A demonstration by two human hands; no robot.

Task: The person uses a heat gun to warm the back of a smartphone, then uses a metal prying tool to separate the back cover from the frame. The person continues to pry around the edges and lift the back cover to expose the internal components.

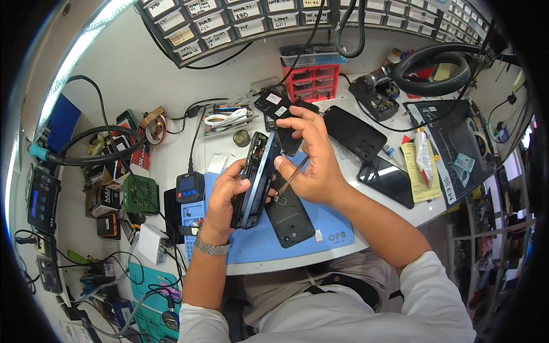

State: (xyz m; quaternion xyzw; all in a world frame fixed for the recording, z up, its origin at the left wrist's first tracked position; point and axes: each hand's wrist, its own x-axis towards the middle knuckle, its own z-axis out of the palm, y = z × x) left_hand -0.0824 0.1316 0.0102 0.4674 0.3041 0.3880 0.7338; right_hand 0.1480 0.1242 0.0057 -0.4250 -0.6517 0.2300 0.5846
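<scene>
My left hand [226, 194], a metal watch on its wrist, grips an opened smartphone [258, 177] by its lower part. The phone stands tilted on edge above the blue mat, inner parts showing along its left side. My right hand [311, 157] is just right of the phone, upper fingers raised and spread, thumb near the phone's edge. A thin metal tool [294, 175] is held in this hand, pointing down; its exact kind is unclear. Below lies a dark phone back cover [290, 220], with a small metal piece [280, 200] near the tool's tip.
The blue mat [246, 248] covers the table's front. Dark phones [354, 131] and a glossy panel [386, 182] lie to the right. A red drawer box [311, 83] stands behind. On the left are a small device with a screen [190, 186] and a green basket [140, 194].
</scene>
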